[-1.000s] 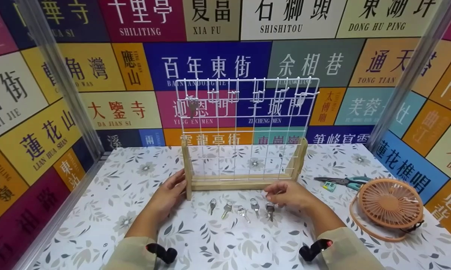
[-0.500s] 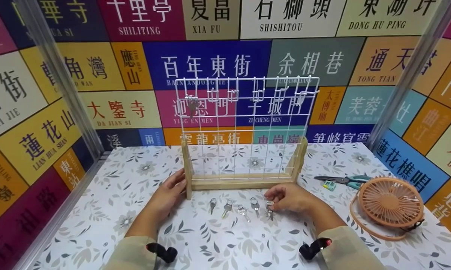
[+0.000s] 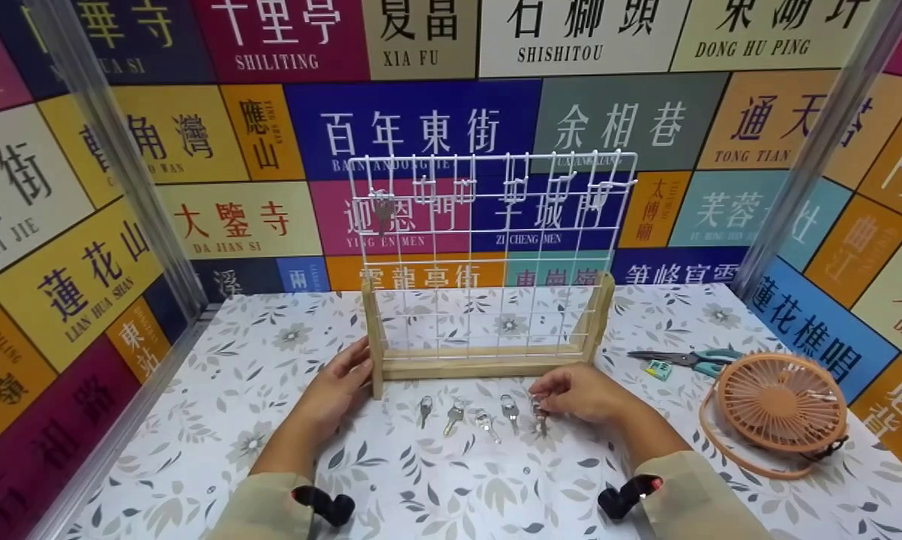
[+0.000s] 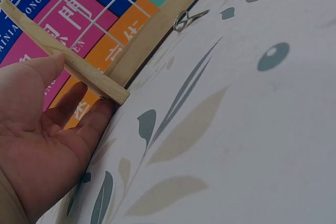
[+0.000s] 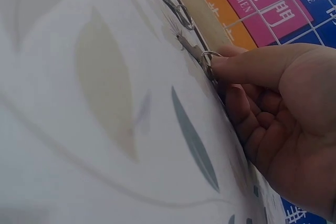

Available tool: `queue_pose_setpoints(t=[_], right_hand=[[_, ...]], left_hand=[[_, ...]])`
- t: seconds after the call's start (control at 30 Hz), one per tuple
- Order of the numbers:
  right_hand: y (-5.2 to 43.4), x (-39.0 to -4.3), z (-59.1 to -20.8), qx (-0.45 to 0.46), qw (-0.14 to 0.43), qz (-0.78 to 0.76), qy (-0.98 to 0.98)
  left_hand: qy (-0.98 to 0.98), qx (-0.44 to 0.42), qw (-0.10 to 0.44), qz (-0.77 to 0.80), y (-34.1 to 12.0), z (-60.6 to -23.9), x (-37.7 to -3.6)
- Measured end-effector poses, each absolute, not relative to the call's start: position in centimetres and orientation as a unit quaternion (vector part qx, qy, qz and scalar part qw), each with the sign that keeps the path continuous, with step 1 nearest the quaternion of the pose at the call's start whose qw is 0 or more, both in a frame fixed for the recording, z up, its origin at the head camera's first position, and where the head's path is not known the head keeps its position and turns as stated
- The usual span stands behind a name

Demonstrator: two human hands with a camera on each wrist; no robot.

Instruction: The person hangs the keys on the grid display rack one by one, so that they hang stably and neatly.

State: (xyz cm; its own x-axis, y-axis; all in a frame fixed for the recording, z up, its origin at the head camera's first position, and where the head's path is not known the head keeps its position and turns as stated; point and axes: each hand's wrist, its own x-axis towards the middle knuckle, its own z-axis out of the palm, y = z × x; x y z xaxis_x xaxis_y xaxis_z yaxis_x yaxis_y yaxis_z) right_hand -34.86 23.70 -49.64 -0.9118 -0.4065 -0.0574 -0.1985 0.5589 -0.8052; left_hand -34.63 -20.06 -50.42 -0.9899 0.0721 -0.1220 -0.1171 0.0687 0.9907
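A white wire grid rack on a wooden base (image 3: 480, 369) stands upright on the table. My left hand (image 3: 336, 390) grips its left wooden post (image 4: 89, 69), thumb on the near side and fingers behind. In the right wrist view, my right hand (image 5: 294, 108) pinches the ring of a key (image 5: 190, 47) between thumb and forefinger. That key lies rightmost in a row before the rack. Along the row to its left are other ringed keys, including one at the far left (image 3: 425, 412) and one beside the held key (image 3: 510, 409).
Hooks run along the grid's upper part; a key bunch (image 3: 382, 210) hangs at the left and a pale item (image 3: 600, 196) at the right. Pliers (image 3: 687, 361), a small green packet (image 3: 658, 370) and an orange fan (image 3: 782, 401) lie to the right.
My right hand has moved slightly down onto the rightmost key and taken hold of its ring. The left hand has stayed at the post.
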Motion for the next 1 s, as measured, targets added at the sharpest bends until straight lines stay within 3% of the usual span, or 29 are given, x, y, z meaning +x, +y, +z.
queue_pose_setpoints(t=[0.43,1.0], right_hand=[[23.1,-34.5,-47.4,-0.107,0.062,-0.486,0.865],[18.7,-31.9,-40.9,-0.142,0.016,-0.67,0.728]], left_hand=[[0.735,-0.029,0.078,0.673,-20.1,-50.3,-34.7],[0.72,-0.018,0.078,0.689,-20.0,-50.3,-34.6]])
